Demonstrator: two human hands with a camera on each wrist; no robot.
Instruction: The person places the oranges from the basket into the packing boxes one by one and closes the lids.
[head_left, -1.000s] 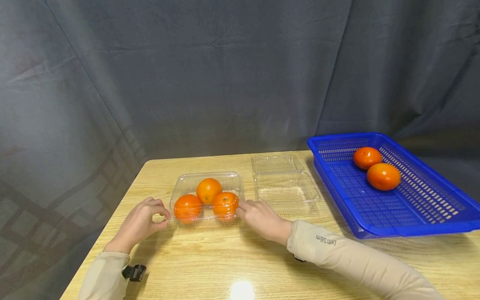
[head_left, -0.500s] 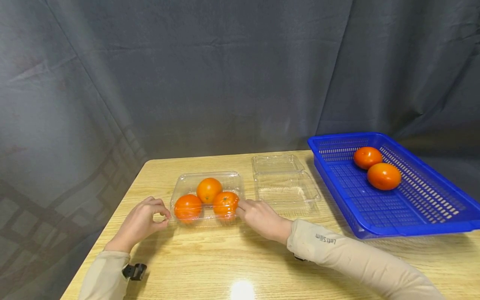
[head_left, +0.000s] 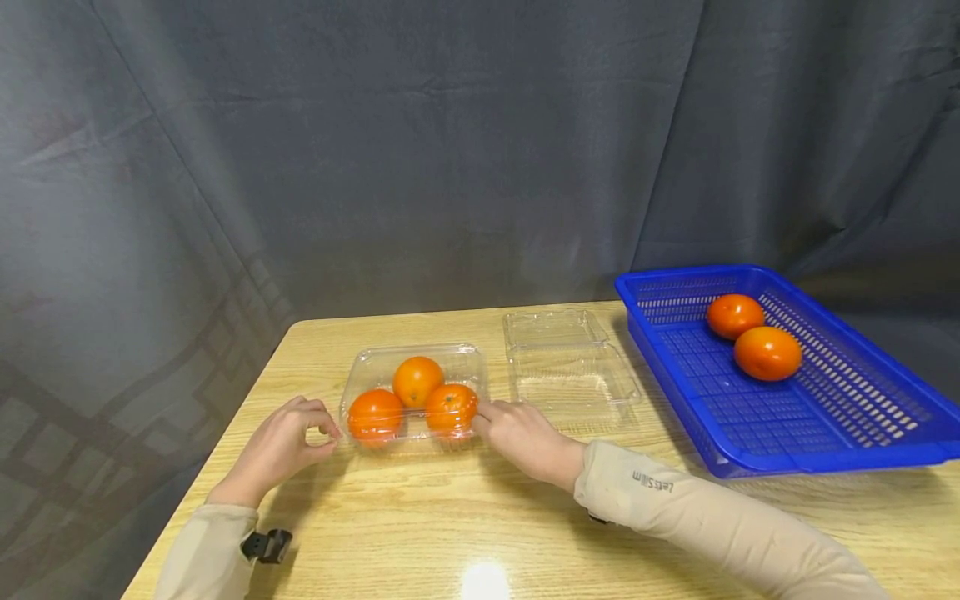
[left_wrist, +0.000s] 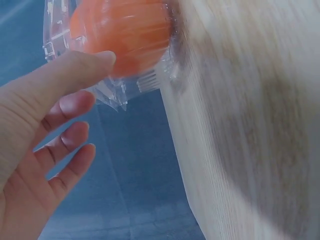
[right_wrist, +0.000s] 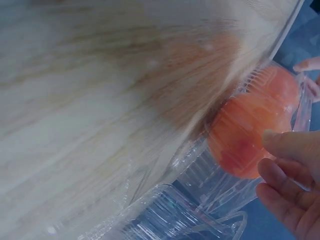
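In the head view a clear plastic clamshell box [head_left: 467,363] sits on the table with three round orange fruits inside. One fruit [head_left: 417,382] lies at the back, another [head_left: 376,416] at front left, and a third, stem-marked fruit [head_left: 452,408] at front right. My left hand [head_left: 281,446] pinches the box's left edge between thumb and forefinger; the left wrist view shows the thumb [left_wrist: 95,64] over the plastic. At the opposite side my right hand [head_left: 528,440] pinches the box's right edge, its thumb [right_wrist: 285,142] lying over the plastic beside the fruit.
A second clear clamshell [head_left: 562,367] stands with its lid folded back, just right of the filled one. Farther right is a blue perforated basket [head_left: 708,429] holding two shiny orange-red fruits [head_left: 768,353]. A dark curtain [head_left: 450,167] hangs behind the wooden table [head_left: 420,533].
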